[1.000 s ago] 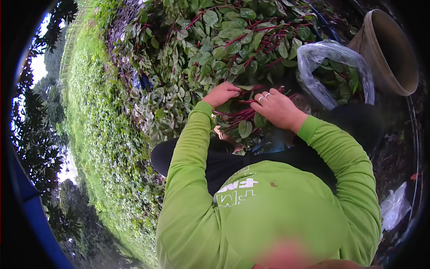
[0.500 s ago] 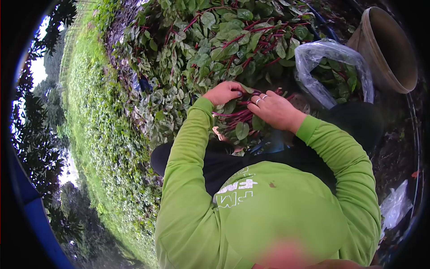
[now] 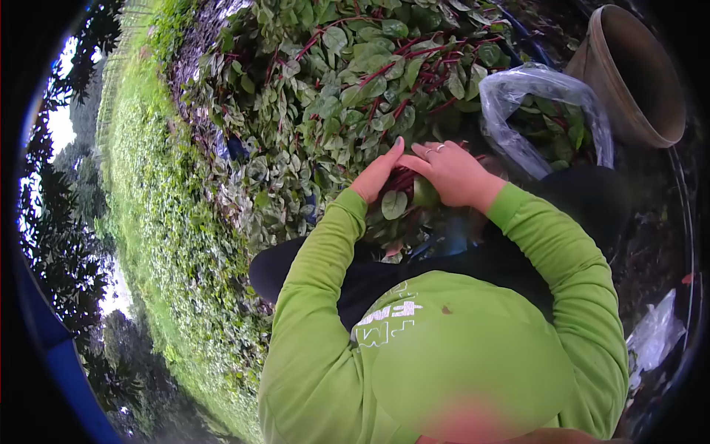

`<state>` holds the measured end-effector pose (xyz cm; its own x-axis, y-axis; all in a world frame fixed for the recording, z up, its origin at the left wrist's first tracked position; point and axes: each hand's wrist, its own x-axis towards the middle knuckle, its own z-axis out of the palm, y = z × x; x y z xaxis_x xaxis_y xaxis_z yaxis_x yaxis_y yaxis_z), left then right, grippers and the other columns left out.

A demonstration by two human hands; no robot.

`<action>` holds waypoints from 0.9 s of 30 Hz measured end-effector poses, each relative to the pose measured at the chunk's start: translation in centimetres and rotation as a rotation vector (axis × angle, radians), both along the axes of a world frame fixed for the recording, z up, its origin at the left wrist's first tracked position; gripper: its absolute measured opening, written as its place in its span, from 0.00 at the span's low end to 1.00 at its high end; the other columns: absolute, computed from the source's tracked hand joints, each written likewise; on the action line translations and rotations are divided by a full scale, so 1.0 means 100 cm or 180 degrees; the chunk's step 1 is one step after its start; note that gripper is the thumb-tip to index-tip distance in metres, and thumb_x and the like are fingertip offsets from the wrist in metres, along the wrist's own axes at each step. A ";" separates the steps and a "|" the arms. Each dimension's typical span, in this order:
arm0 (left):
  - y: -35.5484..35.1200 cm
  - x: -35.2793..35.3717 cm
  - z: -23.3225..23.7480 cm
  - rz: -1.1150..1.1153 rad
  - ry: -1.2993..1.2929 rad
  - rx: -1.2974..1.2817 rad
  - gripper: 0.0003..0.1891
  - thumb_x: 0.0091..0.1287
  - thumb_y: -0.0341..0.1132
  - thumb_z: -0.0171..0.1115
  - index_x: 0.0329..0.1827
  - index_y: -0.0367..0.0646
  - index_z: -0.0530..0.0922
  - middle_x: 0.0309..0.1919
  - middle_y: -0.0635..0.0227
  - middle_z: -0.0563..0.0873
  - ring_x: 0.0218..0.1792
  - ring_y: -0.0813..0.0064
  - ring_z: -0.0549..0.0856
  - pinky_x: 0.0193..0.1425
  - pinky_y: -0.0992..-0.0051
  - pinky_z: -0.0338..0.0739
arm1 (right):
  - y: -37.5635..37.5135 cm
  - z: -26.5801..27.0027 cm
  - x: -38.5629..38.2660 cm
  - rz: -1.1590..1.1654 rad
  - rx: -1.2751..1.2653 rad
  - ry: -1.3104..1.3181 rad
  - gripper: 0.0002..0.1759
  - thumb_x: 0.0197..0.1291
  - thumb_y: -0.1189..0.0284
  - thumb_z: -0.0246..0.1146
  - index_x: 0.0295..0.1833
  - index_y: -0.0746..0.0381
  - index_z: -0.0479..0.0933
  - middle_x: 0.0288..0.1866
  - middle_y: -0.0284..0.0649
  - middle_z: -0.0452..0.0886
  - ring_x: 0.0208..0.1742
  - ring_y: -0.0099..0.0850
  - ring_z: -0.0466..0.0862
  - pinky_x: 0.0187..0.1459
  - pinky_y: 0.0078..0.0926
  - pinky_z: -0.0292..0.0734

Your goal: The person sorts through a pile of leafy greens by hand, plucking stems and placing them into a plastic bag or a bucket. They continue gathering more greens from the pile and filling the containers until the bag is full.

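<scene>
In the head view, a bunch of red-stemmed Malabar spinach (image 3: 394,203) lies between my two hands in front of my lap. My left hand (image 3: 379,175) is cupped against the left side of the bunch, its fingers mostly hidden. From the other side my right hand (image 3: 457,176), with rings on a finger, is wrapped over the stems. The tips of both hands meet at the top of the bunch. Beyond them spreads a large heap of the same leafy stems (image 3: 370,81).
A clear plastic bag (image 3: 497,111) with leaves in it stands open to the right of my hands. Behind it a brown bucket (image 3: 592,70) is tipped toward me. Another crumpled plastic bag (image 3: 654,333) lies at the right. Green plants (image 3: 170,222) grow along the left.
My left hand has moved right and closer to my right hand. Both hands now close around the bunch, where before the stems lay fanned out beneath them and the left fingers pinched a leaf.
</scene>
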<state>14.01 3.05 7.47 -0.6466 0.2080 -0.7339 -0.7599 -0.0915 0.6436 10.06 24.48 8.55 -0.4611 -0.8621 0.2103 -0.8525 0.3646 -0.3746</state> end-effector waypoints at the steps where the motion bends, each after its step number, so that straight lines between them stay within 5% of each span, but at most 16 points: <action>1: -0.002 -0.006 -0.002 -0.0194 -0.0043 -0.0019 0.36 0.79 0.70 0.42 0.58 0.50 0.86 0.52 0.74 0.88 0.51 0.76 0.82 0.57 0.67 0.75 | -0.001 0.004 -0.003 -0.0012 0.0385 -0.0374 0.27 0.51 0.73 0.67 0.61 0.59 0.76 0.50 0.42 0.84 0.52 0.42 0.85 0.53 0.39 0.76; 3: -0.008 -0.022 -0.004 -0.0589 -0.0113 -0.0066 0.36 0.79 0.71 0.41 0.59 0.51 0.86 0.52 0.77 0.88 0.52 0.76 0.83 0.56 0.66 0.74 | 0.001 0.002 -0.006 -0.0137 0.0663 -0.0628 0.28 0.50 0.74 0.67 0.60 0.61 0.76 0.47 0.43 0.84 0.52 0.43 0.85 0.53 0.41 0.76; 4: -0.018 -0.032 -0.031 -0.0755 -0.0077 -0.0171 0.36 0.78 0.70 0.45 0.50 0.47 0.90 0.45 0.71 0.90 0.48 0.73 0.85 0.52 0.65 0.75 | 0.000 -0.009 -0.004 -0.0253 0.0558 -0.0505 0.28 0.50 0.74 0.67 0.61 0.62 0.76 0.46 0.44 0.84 0.52 0.44 0.85 0.53 0.41 0.76; 7: -0.008 -0.077 -0.023 -0.2141 0.1735 -0.2481 0.34 0.78 0.62 0.53 0.29 0.39 0.88 0.36 0.52 0.91 0.39 0.55 0.89 0.48 0.61 0.80 | 0.000 -0.017 -0.008 -0.0539 0.0489 -0.0193 0.21 0.50 0.74 0.66 0.53 0.61 0.78 0.44 0.43 0.84 0.52 0.42 0.85 0.55 0.40 0.75; 8: 0.006 -0.089 -0.006 -0.1547 0.1871 -0.2920 0.29 0.74 0.55 0.59 0.26 0.37 0.85 0.35 0.44 0.87 0.40 0.43 0.85 0.49 0.54 0.78 | 0.002 -0.013 -0.011 -0.0570 0.0501 -0.0110 0.19 0.51 0.73 0.66 0.50 0.60 0.78 0.44 0.42 0.85 0.52 0.41 0.85 0.55 0.39 0.75; 9: 0.008 -0.109 -0.012 -0.1035 0.3010 -0.3521 0.26 0.72 0.50 0.62 0.24 0.35 0.84 0.30 0.45 0.84 0.37 0.44 0.84 0.48 0.51 0.77 | 0.003 -0.011 -0.014 -0.0593 0.0515 -0.0024 0.16 0.51 0.73 0.67 0.48 0.59 0.79 0.44 0.41 0.85 0.52 0.40 0.85 0.56 0.38 0.75; 12: 0.002 -0.179 -0.023 -0.0321 0.4058 -0.3998 0.16 0.67 0.41 0.69 0.53 0.43 0.87 0.47 0.53 0.85 0.53 0.49 0.82 0.58 0.52 0.77 | 0.003 -0.012 -0.013 -0.0492 0.0491 0.0223 0.11 0.56 0.71 0.65 0.45 0.58 0.79 0.44 0.40 0.85 0.52 0.38 0.85 0.56 0.37 0.75; 16: -0.002 -0.211 -0.008 -0.1440 0.3232 -0.4386 0.14 0.65 0.41 0.72 0.50 0.47 0.89 0.48 0.53 0.88 0.54 0.51 0.86 0.59 0.56 0.80 | 0.003 -0.015 -0.010 -0.0308 0.0454 0.0165 0.09 0.61 0.70 0.61 0.46 0.57 0.80 0.45 0.37 0.84 0.53 0.37 0.84 0.59 0.36 0.75; 19: -0.002 -0.204 0.007 -0.1457 0.3527 -0.4438 0.12 0.67 0.40 0.70 0.49 0.47 0.89 0.47 0.58 0.88 0.53 0.52 0.86 0.57 0.56 0.81 | 0.005 -0.020 -0.011 -0.0433 0.0038 0.0452 0.09 0.62 0.69 0.61 0.45 0.59 0.83 0.63 0.44 0.82 0.67 0.42 0.80 0.72 0.41 0.70; 22: 0.007 -0.157 0.025 -0.1666 0.3739 -0.4553 0.10 0.69 0.37 0.67 0.48 0.47 0.89 0.45 0.61 0.89 0.51 0.54 0.86 0.54 0.57 0.82 | 0.006 -0.002 -0.015 -0.0499 -0.0186 0.0818 0.11 0.63 0.68 0.61 0.43 0.61 0.85 0.81 0.49 0.68 0.80 0.49 0.69 0.83 0.47 0.59; 25: 0.009 -0.099 0.021 -0.1785 0.4132 -0.4411 0.08 0.68 0.31 0.64 0.47 0.47 0.87 0.42 0.63 0.88 0.47 0.56 0.86 0.49 0.59 0.83 | 0.005 -0.002 -0.012 -0.0555 -0.0139 0.0548 0.12 0.64 0.67 0.61 0.42 0.63 0.85 0.88 0.50 0.56 0.86 0.52 0.59 0.86 0.51 0.51; 27: 0.005 -0.070 0.009 -0.1563 0.4537 -0.4109 0.07 0.68 0.29 0.62 0.45 0.47 0.85 0.39 0.65 0.86 0.43 0.58 0.86 0.46 0.60 0.84 | 0.003 -0.012 -0.010 -0.0652 -0.0286 0.0529 0.11 0.62 0.70 0.61 0.45 0.63 0.84 0.85 0.53 0.59 0.83 0.50 0.65 0.84 0.51 0.56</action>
<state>7.05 3.59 8.33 -0.8608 0.3825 0.3358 0.4624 0.8634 0.2019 9.04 24.81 7.36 -0.5766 -0.7289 0.3690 -0.8169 0.5073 -0.2743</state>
